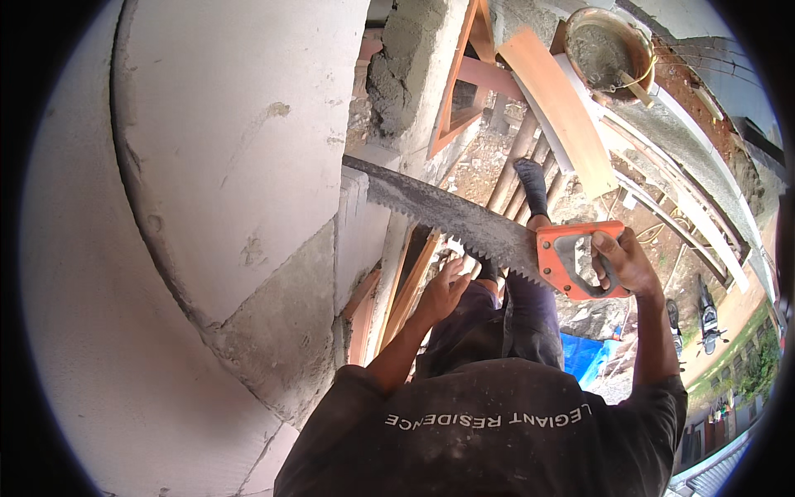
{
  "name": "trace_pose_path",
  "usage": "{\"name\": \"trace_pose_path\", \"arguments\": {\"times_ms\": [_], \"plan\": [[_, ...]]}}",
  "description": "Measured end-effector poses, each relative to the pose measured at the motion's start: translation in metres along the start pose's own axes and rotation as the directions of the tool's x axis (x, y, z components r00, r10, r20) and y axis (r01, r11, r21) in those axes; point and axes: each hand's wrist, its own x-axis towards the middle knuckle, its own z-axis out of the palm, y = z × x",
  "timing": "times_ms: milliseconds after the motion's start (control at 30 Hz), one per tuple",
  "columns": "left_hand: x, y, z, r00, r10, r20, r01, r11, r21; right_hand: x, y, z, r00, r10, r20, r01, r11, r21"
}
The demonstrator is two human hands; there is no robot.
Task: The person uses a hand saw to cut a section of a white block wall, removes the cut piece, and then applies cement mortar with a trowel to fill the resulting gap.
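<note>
My right hand (625, 261) is closed round the orange and grey handle of a hand saw (451, 214). Its long, worn blade points left, with coarse teeth facing toward me. The blade's far end lies at a pale block (362, 207) at the edge of the wall; I cannot tell whether it has cut in. Below the blade, my left hand (445, 290) is held out with its fingers apart, gripping nothing. It is close to the teeth but looks apart from them.
A large pale wall (232, 108) fills the left. Orange-brown wooden frames (454, 91) stand ahead. A curved plank (559, 112) lies beside a bucket of wet mortar (609, 58). Round poles (515, 161) lie under my foot, with the ground far below. A blue sheet (582, 354) lies lower right.
</note>
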Motion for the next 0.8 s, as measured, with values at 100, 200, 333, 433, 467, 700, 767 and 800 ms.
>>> {"name": "trace_pose_path", "arguments": {"times_ms": [100,200,333,433,467,700,767,800], "plan": [[0.001,0.003,-0.005,1.0,0.026,0.017,-0.028,0.996,0.083,0.051,-0.001,0.036,1.0,-0.002,0.027,0.003,0.998,-0.059],[-0.002,0.007,0.01,0.999,0.028,0.032,-0.031,0.995,0.092,0.096,-0.024,0.07,0.995,-0.033,0.092,0.042,0.994,-0.096],[0.005,0.018,0.011,0.997,0.076,0.003,-0.075,0.989,0.128,0.052,-0.011,0.029,0.996,0.023,0.084,-0.012,0.991,-0.132],[-0.003,0.002,0.006,0.999,0.033,0.038,-0.036,0.995,0.089,0.012,-0.001,0.002,1.0,0.017,0.008,-0.017,0.999,-0.049],[0.003,-0.005,0.002,0.999,0.021,0.031,-0.024,0.994,0.102,0.028,0.002,0.012,0.999,0.021,0.038,-0.019,0.998,-0.064],[0.013,0.015,0.008,0.998,0.036,0.06,-0.041,0.996,0.08,0.065,-0.001,0.049,0.992,0.024,0.125,-0.013,0.996,-0.087],[0.012,0.017,0.01,0.994,0.052,0.094,-0.051,0.999,-0.012,0.031,0.004,0.011,0.998,-0.014,0.067,0.015,1.0,-0.017],[0.012,0.02,0.011,0.993,0.059,0.104,-0.049,0.994,-0.097,0.005,0.005,-0.005,1.0,-0.013,0.019,0.013,1.0,0.018]]}}
